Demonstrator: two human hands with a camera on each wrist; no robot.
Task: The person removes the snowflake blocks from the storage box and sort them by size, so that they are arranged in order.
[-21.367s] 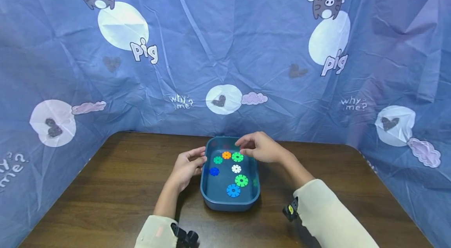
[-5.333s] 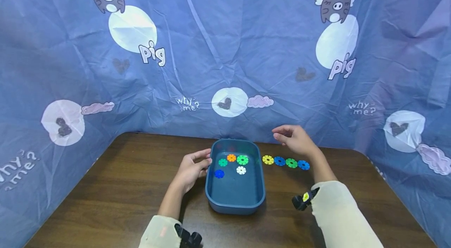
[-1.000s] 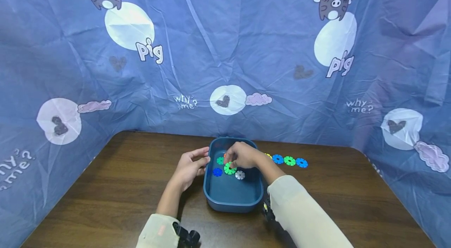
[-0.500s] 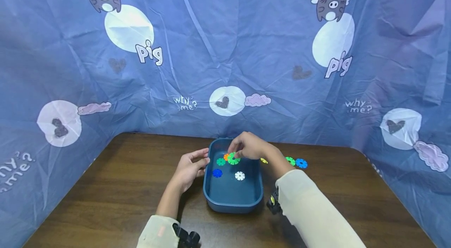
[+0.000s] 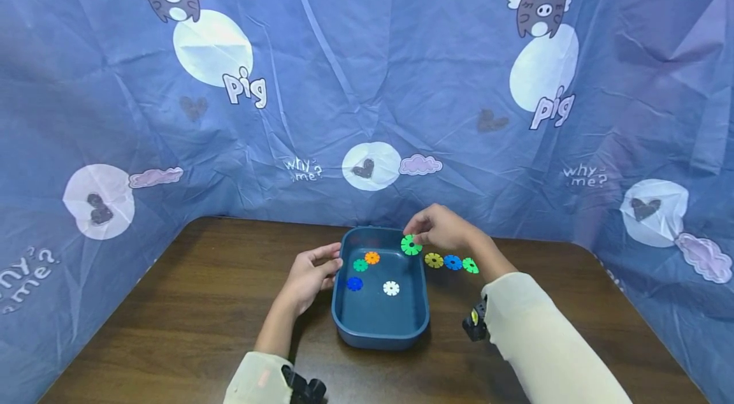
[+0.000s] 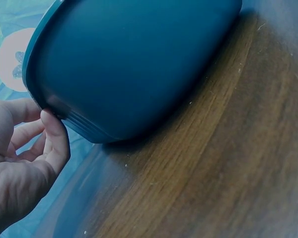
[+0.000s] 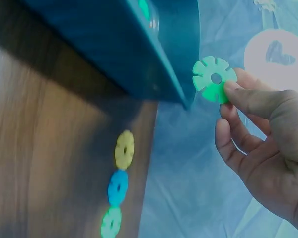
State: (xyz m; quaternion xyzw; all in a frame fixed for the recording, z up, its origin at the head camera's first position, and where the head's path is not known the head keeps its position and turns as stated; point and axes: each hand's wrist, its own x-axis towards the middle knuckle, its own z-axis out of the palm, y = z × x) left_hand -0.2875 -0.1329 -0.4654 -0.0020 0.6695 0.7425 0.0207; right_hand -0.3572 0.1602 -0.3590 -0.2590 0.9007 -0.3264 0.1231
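My right hand [image 5: 447, 229] pinches a bright green notched building disc [image 5: 410, 245] between thumb and fingertips, over the right rim of a dark blue bin [image 5: 380, 318]. In the right wrist view the disc [image 7: 206, 79] shows its centre hole and slots. My left hand [image 5: 306, 278] touches the bin's left side with thumb and forefinger, the fingers loosely bent. Inside the bin lie an orange disc [image 5: 372, 258], a teal-green disc [image 5: 360, 265], a dark blue disc [image 5: 355, 283] and a white disc [image 5: 391, 288].
Right of the bin, a yellow disc [image 5: 434, 260], a blue disc [image 5: 453, 262] and a green disc [image 5: 470, 265] lie in a row on the brown wooden table [image 5: 201, 302]. My right wrist covers the row's far end. A blue printed curtain [image 5: 321, 72] hangs behind the table.
The bright green disc has been lifted from the bin and carried right to its rim. Earlier, other discs left the bin and a row formed at right. My left hand stays at the bin.
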